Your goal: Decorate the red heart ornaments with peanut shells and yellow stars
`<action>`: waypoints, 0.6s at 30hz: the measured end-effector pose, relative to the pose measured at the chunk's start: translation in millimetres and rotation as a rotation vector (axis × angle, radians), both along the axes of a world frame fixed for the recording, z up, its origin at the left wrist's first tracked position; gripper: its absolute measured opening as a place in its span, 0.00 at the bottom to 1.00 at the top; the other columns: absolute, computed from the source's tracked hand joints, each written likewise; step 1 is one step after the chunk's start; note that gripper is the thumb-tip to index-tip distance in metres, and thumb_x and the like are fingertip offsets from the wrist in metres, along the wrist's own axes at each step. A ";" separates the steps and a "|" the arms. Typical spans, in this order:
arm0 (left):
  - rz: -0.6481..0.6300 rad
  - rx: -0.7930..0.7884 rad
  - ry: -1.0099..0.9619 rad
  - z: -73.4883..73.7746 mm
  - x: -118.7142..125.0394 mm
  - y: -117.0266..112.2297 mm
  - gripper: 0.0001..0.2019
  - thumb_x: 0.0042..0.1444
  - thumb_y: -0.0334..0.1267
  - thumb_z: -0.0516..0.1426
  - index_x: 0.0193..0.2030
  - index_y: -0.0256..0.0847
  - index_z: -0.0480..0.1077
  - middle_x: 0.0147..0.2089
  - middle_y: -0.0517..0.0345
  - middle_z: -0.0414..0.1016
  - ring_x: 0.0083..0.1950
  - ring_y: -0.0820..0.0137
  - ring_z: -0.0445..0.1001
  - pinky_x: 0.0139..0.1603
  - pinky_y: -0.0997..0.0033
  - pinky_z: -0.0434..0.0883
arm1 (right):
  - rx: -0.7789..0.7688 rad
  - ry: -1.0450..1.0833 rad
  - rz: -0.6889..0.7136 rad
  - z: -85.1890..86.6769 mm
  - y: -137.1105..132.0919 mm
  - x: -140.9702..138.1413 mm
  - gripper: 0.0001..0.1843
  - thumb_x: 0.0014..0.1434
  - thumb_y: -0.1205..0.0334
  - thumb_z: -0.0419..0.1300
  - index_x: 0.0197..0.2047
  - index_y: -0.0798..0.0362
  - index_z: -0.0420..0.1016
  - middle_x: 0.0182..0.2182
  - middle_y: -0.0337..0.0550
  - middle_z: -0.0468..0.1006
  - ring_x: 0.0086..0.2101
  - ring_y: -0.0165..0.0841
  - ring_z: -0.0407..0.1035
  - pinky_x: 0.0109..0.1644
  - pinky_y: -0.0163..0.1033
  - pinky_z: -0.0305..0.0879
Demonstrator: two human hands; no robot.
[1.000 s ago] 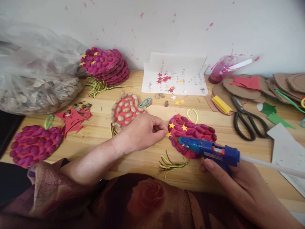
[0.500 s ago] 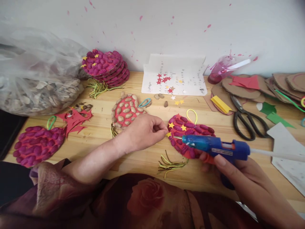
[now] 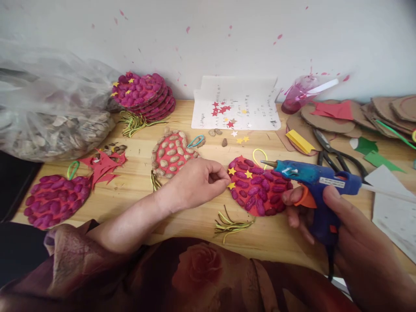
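My right hand (image 3: 351, 225) grips a blue glue gun (image 3: 338, 186), one finger at its orange trigger. The gun's metal nozzle points left, above the upper part of a disc of purple-painted peanut shells (image 3: 264, 190) on red backing. At the disc's left edge, my left hand (image 3: 201, 182) is pinched closed, its fingertips against a small yellow star (image 3: 231, 185). Two more yellow stars (image 3: 248, 174) sit on the shells close by. The disc has a yellow loop (image 3: 260, 158) at its top and a green-and-brown string tassel (image 3: 232, 225) below.
Behind my left hand lies an unpainted peanut-shell disc (image 3: 170, 151). Another purple disc (image 3: 56, 201) is at left, near red paper scraps (image 3: 104, 167). Further back are stacked discs (image 3: 143, 95), a bag of shells (image 3: 58, 134), paper with stars (image 3: 263, 117), scissors (image 3: 334, 151) and cardboard (image 3: 328, 125).
The glue gun has moved up and right, its nozzle leaving the yellow star at the disc's edge. My left hand stays pinched in nearly the same place.
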State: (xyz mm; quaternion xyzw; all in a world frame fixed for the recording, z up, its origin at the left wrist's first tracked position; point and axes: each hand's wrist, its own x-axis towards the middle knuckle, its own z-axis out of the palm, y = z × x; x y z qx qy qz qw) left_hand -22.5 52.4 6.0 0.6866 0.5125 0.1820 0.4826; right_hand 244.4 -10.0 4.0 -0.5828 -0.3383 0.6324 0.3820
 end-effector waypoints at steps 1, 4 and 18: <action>0.003 0.000 -0.001 -0.2 0.5 -0.7 0.06 0.56 0.33 0.58 0.32 0.37 0.78 0.28 0.62 0.78 0.28 0.77 0.71 0.29 0.79 0.65 | -0.003 0.012 -0.002 -2.8 1.1 1.6 0.24 0.63 0.39 0.54 0.34 0.50 0.80 0.22 0.44 0.79 0.15 0.30 0.63 0.19 0.34 0.58; 0.006 -0.002 -0.017 -1.6 1.3 -2.3 0.06 0.56 0.32 0.59 0.31 0.37 0.77 0.29 0.62 0.79 0.29 0.76 0.72 0.30 0.79 0.67 | -0.016 0.036 0.013 -9.5 3.6 4.3 0.24 0.62 0.38 0.55 0.34 0.50 0.80 0.23 0.45 0.79 0.16 0.30 0.64 0.18 0.34 0.58; 0.067 0.023 -0.024 -10.4 3.7 -5.3 0.05 0.53 0.32 0.59 0.31 0.38 0.77 0.30 0.59 0.80 0.29 0.73 0.75 0.31 0.76 0.70 | -0.041 0.022 -0.020 -10.8 3.7 2.6 0.22 0.56 0.38 0.61 0.32 0.50 0.77 0.20 0.41 0.77 0.14 0.30 0.64 0.17 0.34 0.57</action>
